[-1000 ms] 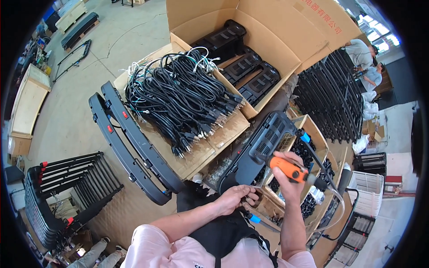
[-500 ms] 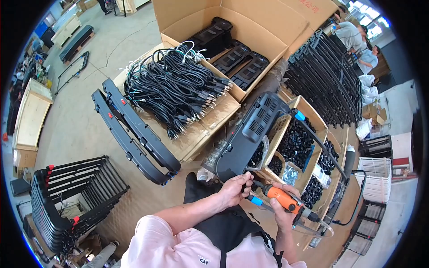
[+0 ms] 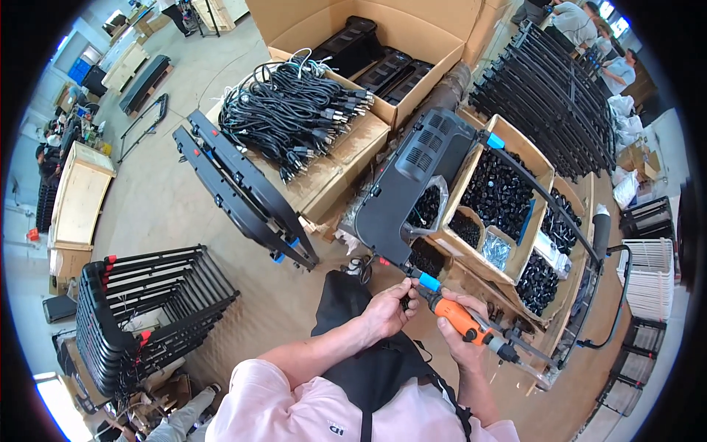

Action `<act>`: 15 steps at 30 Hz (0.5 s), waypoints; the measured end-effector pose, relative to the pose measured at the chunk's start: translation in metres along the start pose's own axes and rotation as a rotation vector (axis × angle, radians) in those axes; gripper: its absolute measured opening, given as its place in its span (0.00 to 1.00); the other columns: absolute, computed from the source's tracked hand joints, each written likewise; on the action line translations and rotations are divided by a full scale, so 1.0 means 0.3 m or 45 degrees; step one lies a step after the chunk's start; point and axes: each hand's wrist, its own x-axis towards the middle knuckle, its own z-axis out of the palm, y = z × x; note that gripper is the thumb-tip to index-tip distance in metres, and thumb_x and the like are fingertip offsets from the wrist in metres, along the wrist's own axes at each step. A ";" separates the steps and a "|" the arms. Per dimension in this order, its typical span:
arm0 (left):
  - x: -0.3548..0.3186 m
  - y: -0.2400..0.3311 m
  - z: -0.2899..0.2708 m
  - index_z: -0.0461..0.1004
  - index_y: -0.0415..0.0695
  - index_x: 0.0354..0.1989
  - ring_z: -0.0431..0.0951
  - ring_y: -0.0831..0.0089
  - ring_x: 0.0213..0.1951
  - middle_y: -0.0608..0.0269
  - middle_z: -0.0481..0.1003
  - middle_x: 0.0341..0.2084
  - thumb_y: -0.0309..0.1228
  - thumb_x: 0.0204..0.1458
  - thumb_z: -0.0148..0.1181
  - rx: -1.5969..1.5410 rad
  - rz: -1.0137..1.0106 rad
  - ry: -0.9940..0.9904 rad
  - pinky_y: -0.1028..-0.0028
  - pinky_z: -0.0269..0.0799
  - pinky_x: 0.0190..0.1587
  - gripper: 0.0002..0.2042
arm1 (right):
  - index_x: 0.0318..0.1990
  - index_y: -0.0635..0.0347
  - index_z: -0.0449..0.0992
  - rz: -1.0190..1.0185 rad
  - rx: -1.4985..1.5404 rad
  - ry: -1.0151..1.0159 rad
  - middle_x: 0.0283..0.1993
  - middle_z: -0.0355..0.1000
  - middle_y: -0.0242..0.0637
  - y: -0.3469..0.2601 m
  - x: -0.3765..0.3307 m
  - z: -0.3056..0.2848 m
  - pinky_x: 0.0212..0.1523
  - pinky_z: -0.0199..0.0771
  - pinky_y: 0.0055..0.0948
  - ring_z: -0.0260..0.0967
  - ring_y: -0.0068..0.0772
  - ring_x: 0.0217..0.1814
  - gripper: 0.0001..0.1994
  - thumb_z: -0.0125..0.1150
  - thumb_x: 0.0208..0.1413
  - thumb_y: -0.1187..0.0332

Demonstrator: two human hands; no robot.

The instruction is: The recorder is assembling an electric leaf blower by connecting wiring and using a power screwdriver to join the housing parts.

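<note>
My right hand [image 3: 471,350] is wrapped round an orange power screwdriver [image 3: 461,321] with a clear hose at its rear end. The tool's dark nose points up and left at my left hand. My left hand [image 3: 390,309] is closed, thumb and finger pinched together just left of the nose. Something small and dark shows in its curled fingers, too small to name. Right above both hands is a blue sleeve [image 3: 429,281] on a black tube frame. The frame joins a long black plastic housing [image 3: 401,188] with vent slots, lying on the bench.
Boxes of small black parts [image 3: 497,191] stand right of the housing. A heap of black cables [image 3: 294,110] lies on cardboard beside an open carton [image 3: 434,44] of black housings. Two curved black covers [image 3: 236,191] lean at left. Black frames [image 3: 147,317] are stacked on the floor.
The view has turned slightly, so the left-hand surroundings sit further right. Both hands and the screwdriver have shifted a little away from the housing, and its lower corner is more exposed.
</note>
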 end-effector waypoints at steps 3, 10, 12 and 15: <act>-0.022 -0.032 -0.021 0.74 0.46 0.54 0.70 0.76 0.32 0.71 0.72 0.31 0.42 0.76 0.46 0.034 0.038 -0.029 0.75 0.67 0.35 0.15 | 0.61 0.62 0.67 0.058 0.051 -0.005 0.62 0.75 0.51 -0.014 0.000 0.007 0.70 0.72 0.47 0.72 0.44 0.69 0.26 0.68 0.56 0.83; -0.061 0.005 -0.078 0.74 0.43 0.54 0.78 0.73 0.34 0.65 0.79 0.38 0.41 0.77 0.45 0.230 0.094 0.117 0.72 0.75 0.37 0.15 | 0.61 0.63 0.70 0.041 -0.047 -0.024 0.62 0.76 0.48 -0.016 0.104 0.065 0.68 0.74 0.40 0.74 0.39 0.65 0.24 0.68 0.57 0.82; -0.058 0.037 -0.114 0.76 0.43 0.53 0.78 0.74 0.31 0.66 0.79 0.36 0.39 0.76 0.47 0.342 0.130 0.148 0.72 0.76 0.34 0.14 | 0.58 0.64 0.74 0.033 -0.078 -0.002 0.59 0.78 0.44 -0.010 0.139 0.091 0.65 0.77 0.36 0.77 0.35 0.61 0.22 0.69 0.57 0.81; -0.032 0.088 -0.203 0.77 0.44 0.51 0.78 0.75 0.30 0.68 0.78 0.33 0.39 0.76 0.47 0.408 0.226 0.086 0.74 0.75 0.33 0.14 | 0.58 0.64 0.75 0.083 -0.181 -0.065 0.59 0.79 0.43 -0.029 0.186 0.126 0.65 0.77 0.35 0.78 0.34 0.60 0.22 0.70 0.56 0.81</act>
